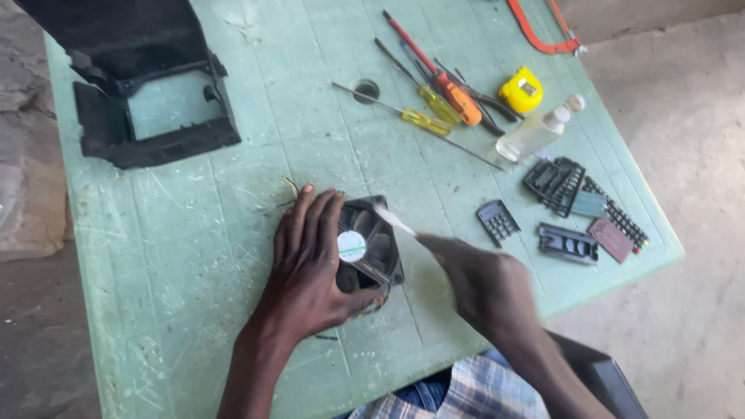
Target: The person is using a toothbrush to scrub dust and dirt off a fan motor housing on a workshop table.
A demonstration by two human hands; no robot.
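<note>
Scratched matt green plastic table [194, 233], glossy black plastic fan [371, 247]

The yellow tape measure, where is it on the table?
In the head view the yellow tape measure lies at the table's far right, between the orange-handled screwdriver and the small clear bottle.

left hand [310, 264] lies palm-down with fingers spread and curled forward in a clasping grip, forearm extending down-left, while right hand [485, 287], motion-blurred, is closed in a pinch, forearm extending down-right.
</note>
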